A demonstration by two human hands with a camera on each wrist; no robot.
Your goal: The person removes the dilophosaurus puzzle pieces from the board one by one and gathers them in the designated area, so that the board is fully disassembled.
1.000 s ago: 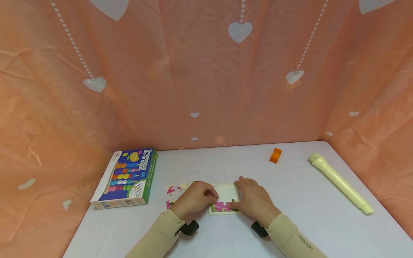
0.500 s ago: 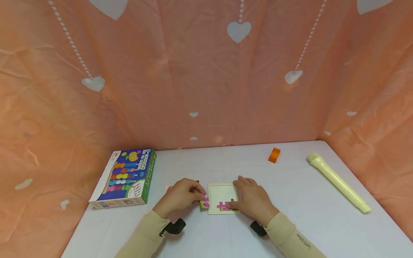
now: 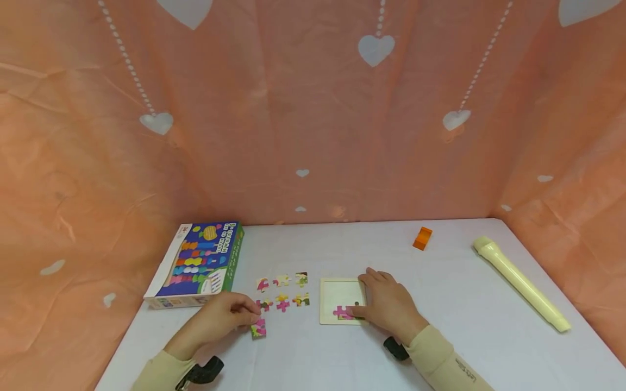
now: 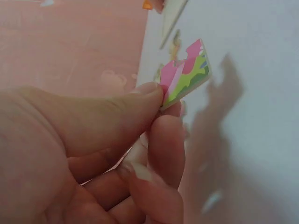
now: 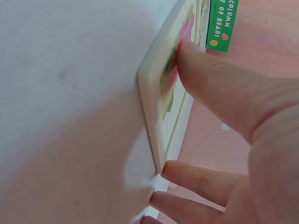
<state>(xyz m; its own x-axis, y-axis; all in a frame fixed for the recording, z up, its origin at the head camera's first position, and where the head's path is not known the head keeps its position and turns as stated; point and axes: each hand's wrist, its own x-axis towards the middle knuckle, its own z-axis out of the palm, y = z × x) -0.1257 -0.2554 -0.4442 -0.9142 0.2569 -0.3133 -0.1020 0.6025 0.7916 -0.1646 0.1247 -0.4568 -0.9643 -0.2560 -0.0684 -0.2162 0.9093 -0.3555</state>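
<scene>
My left hand [image 3: 215, 321] pinches a pink and green jigsaw piece [image 4: 189, 77] between thumb and fingertips, left of the loose pieces. Several loose jigsaw pieces [image 3: 282, 304] lie in two rows on the white table. To their right is a shallow pale puzzle tray [image 3: 336, 293]. Pink joined pieces [image 3: 342, 312] sit along its near edge, partly covered by my right thumb. My right hand [image 3: 393, 307] rests at the tray's right side. In the right wrist view its thumb [image 5: 205, 70] presses the pieces, and a straight finger [image 5: 201, 179] touches the tray's corner.
A blue and green bead-toy box [image 3: 200, 260] stands at the table's left. Further back lies a small orange block [image 3: 423, 238]. A pale yellow tube [image 3: 520, 282] lies along the right side. Orange cloth with hearts [image 3: 332, 136] hangs behind.
My left hand has moved left from the tray, carrying the pink and green piece away from its near left corner. The loose pieces are uncovered. My right hand has kept its place.
</scene>
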